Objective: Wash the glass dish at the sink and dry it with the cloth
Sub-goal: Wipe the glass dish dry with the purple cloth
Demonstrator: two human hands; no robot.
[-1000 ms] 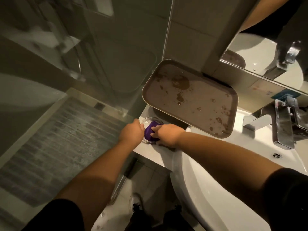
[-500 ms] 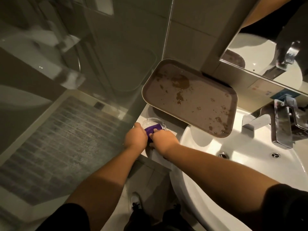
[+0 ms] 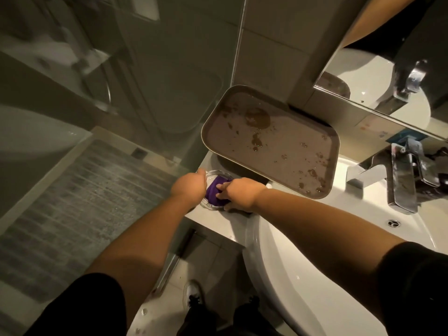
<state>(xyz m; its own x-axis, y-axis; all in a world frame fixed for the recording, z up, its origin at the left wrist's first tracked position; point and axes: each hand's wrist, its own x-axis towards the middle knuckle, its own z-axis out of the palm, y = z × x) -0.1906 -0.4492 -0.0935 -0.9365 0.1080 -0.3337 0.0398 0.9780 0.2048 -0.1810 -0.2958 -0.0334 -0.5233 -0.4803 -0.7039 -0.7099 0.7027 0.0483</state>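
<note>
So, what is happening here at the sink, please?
A person is drying a small glass dish on the counter left of the white sink. The left hand steadies the dish at its rim, and the right hand presses a purple cloth into it. A brown tray with wet spots leans against the wall behind. No water is visibly running from the tap.

No text can be read; the blue label [image 3: 404, 136] under the mirror [image 3: 388, 69] is too blurred.

Both hands [image 3: 189, 187] [image 3: 240, 195] forward, fingers curled.
</note>
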